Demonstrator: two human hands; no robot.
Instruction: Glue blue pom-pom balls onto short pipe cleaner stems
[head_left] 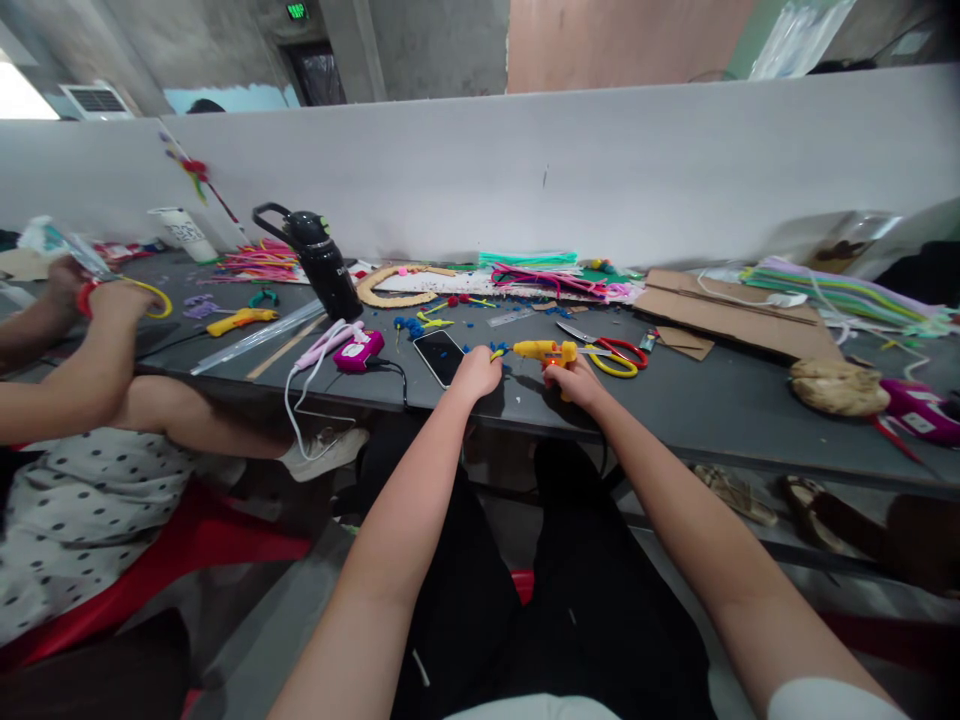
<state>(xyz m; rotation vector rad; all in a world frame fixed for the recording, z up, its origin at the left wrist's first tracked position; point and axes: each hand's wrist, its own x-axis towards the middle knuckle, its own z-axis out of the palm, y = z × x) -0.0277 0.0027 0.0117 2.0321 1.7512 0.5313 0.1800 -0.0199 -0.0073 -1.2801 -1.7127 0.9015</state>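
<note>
My right hand point(576, 385) is closed around the handle of a yellow glue gun point(546, 351) whose nozzle points left. My left hand point(478, 376) is pinched on a small yellow and blue piece point(498, 352) held at the nozzle tip, just above the dark table point(697, 405). A phone point(441, 357) lies face up right beside my left hand. Red and yellow scissors point(609, 355) lie just behind the glue gun.
A black bottle point(321, 262), a pink device point(358, 351) with white cables, pipe cleaners point(547, 280), cardboard point(731, 310) and a second glue gun point(238, 320) lie on the table. On the left a person point(82, 330) works with scissors. A white partition point(525, 170) backs the table.
</note>
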